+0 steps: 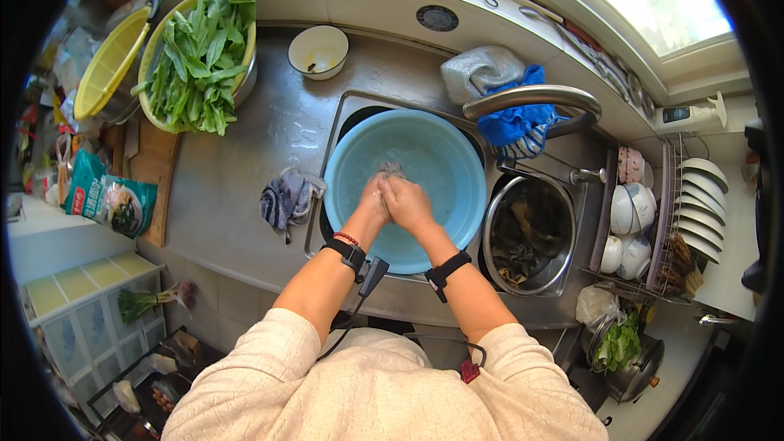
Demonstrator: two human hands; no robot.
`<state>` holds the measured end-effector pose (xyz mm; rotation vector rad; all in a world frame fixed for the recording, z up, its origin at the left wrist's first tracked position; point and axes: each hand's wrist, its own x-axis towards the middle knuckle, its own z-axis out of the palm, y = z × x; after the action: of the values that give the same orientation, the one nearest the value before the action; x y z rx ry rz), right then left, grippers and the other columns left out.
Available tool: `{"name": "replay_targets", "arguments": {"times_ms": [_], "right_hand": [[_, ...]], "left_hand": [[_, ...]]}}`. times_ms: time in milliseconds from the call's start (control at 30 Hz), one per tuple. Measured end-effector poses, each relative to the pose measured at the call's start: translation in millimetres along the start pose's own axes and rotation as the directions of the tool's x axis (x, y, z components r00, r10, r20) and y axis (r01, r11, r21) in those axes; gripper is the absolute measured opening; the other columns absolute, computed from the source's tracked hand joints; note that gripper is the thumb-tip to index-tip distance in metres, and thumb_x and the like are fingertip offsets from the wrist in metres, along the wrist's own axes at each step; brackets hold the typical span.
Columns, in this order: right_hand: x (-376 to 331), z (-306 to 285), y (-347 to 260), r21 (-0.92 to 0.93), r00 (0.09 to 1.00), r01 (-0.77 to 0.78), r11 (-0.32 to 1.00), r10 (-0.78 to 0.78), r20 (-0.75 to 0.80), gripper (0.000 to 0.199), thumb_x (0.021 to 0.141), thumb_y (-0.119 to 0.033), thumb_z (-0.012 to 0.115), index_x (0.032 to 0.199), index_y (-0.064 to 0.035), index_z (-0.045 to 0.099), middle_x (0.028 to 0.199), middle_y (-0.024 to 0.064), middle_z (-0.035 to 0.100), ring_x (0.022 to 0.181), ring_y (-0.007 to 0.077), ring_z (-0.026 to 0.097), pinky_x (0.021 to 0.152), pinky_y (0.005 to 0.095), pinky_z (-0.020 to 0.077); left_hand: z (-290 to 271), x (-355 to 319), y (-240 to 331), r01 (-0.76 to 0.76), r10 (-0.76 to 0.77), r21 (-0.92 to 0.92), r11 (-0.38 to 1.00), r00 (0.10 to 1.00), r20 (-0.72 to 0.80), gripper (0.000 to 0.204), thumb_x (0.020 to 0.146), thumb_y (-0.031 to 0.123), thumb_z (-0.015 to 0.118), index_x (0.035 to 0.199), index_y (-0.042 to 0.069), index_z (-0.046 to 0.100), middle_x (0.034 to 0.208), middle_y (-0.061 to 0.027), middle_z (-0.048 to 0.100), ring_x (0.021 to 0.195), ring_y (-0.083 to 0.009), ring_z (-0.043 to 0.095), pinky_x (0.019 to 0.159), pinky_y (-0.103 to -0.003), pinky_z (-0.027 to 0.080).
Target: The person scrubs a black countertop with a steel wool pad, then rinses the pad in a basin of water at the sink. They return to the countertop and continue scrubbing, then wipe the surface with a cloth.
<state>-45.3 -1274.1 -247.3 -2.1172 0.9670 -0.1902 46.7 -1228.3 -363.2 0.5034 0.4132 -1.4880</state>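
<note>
Both my hands meet over a round light-blue basin (457,196) set in the sink and holding water. My left hand (375,198) and my right hand (407,201) are closed together around a small, crumpled grey cloth (392,169). Its far end pokes out beyond my fingers; the rest is hidden in my grip. Left of the basin, a striped grey-and-white cloth (287,198) lies bunched on the steel counter. To the right, a metal pot (571,233) holds dark, wet-looking pieces in the second sink bowl.
A curved faucet (535,96) reaches over the divider, with a blue cloth (514,118) behind it. Far left stands a bowl of leafy greens (200,65); a small white bowl (318,52) sits behind the basin. A dish rack (657,220) stands right.
</note>
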Motion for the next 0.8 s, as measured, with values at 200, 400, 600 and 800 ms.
{"name": "replay_targets", "arguments": {"times_ms": [200, 400, 600, 800], "right_hand": [[7, 0, 0, -0.025, 0.988, -0.13, 0.991, 0.127, -0.091, 0.036, 0.1, -0.039, 0.047, 0.095, -0.0095, 0.067, 0.092, 0.0225, 0.069, 0.085, 0.0468, 0.064, 0.072, 0.0559, 0.05], [12, -1, 11, -0.026, 0.972, -0.167, 0.986, 0.16, -0.169, 0.037, 0.101, -0.039, 0.047, 0.092, -0.0085, 0.065, 0.091, 0.0208, 0.069, 0.084, 0.0458, 0.064, 0.072, 0.0563, 0.0501], [4, -39, 71, -0.33, 0.915, -0.312, 0.891, 0.187, -0.358, 0.028, 0.099, -0.037, 0.053, 0.094, -0.0116, 0.064, 0.094, 0.0148, 0.067, 0.084, 0.0414, 0.065, 0.071, 0.0526, 0.0527], [-13, -43, 73, -0.775, 0.964, -0.24, 0.585, 0.051, -0.26, 0.02, 0.088, -0.015, 0.061, 0.105, -0.0188, 0.071, 0.131, 0.0139, 0.052, 0.116, 0.0417, 0.052, 0.091, 0.0516, 0.0478]], "left_hand": [[22, 4, -5, -0.087, 0.127, 0.143, 0.986, 0.946, -0.298, 0.021, 0.103, 0.025, 0.046, 0.099, 0.008, 0.059, 0.091, -0.0067, 0.065, 0.08, -0.0237, 0.063, 0.071, -0.041, 0.055], [35, -10, -4, -0.06, 0.205, 0.371, 0.927, 0.908, -0.364, 0.022, 0.101, 0.026, 0.052, 0.099, 0.006, 0.061, 0.092, -0.0085, 0.067, 0.083, -0.0213, 0.066, 0.071, -0.041, 0.057], [84, -64, 13, 0.025, 0.371, 0.85, 0.526, 0.893, -0.256, 0.052, 0.09, 0.027, 0.068, 0.134, 0.003, 0.053, 0.117, -0.0203, 0.059, 0.102, -0.0321, 0.064, 0.088, -0.042, 0.054], [51, -51, 27, 0.222, 0.478, 0.95, -0.219, 0.873, -0.094, 0.068, 0.082, 0.015, 0.068, 0.147, 0.014, 0.048, 0.151, -0.0291, 0.028, 0.127, -0.0468, 0.046, 0.108, -0.047, 0.041]]}}
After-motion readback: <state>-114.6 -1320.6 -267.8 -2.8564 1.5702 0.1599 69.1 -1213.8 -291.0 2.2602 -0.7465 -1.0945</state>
